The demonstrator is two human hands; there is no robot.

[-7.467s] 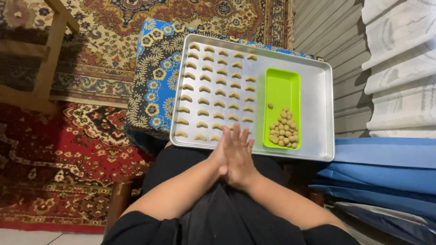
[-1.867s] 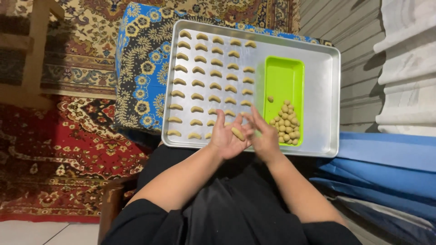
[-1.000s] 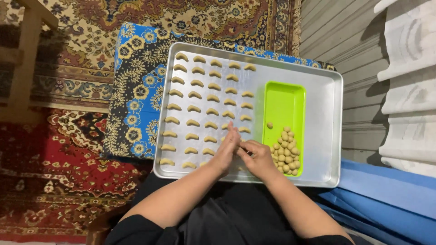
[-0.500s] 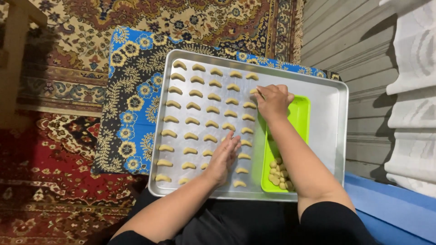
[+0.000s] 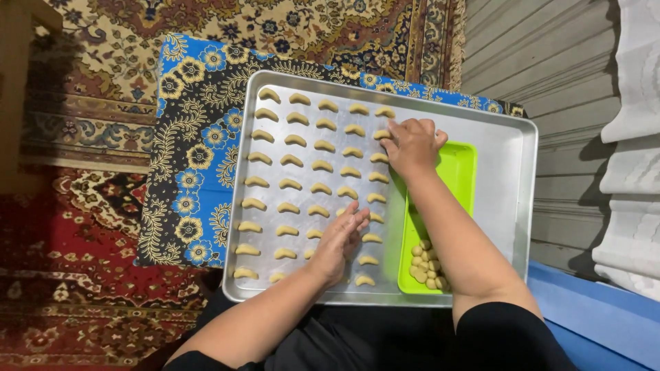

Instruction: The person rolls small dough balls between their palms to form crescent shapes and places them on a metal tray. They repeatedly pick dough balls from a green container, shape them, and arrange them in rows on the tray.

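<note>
A metal baking tray (image 5: 512, 199) lies on a blue patterned cloth (image 5: 192, 172). Rows of crescent dough pieces (image 5: 292, 160) cover its left part. My right hand (image 5: 412, 144) reaches to the far end of the rightmost row, fingertips on a crescent piece (image 5: 382, 134) there. My left hand (image 5: 338, 242) rests flat on the tray near the front rows, fingers apart, holding nothing. A green plastic tray (image 5: 457, 178) sits in the right part of the metal tray, with a pile of small dough balls (image 5: 427, 264) at its near end.
Patterned red and beige carpets (image 5: 75, 227) cover the floor to the left. A grey slatted wall (image 5: 543, 75) and white curtain (image 5: 636, 137) are at right. A blue surface (image 5: 598, 323) lies at the lower right. A wooden furniture leg (image 5: 17, 75) stands far left.
My right hand has stayed at the far end of the rightmost row, fingertips on a crescent. My left hand has stayed flat near the front rows. The view has drifted slightly.
</note>
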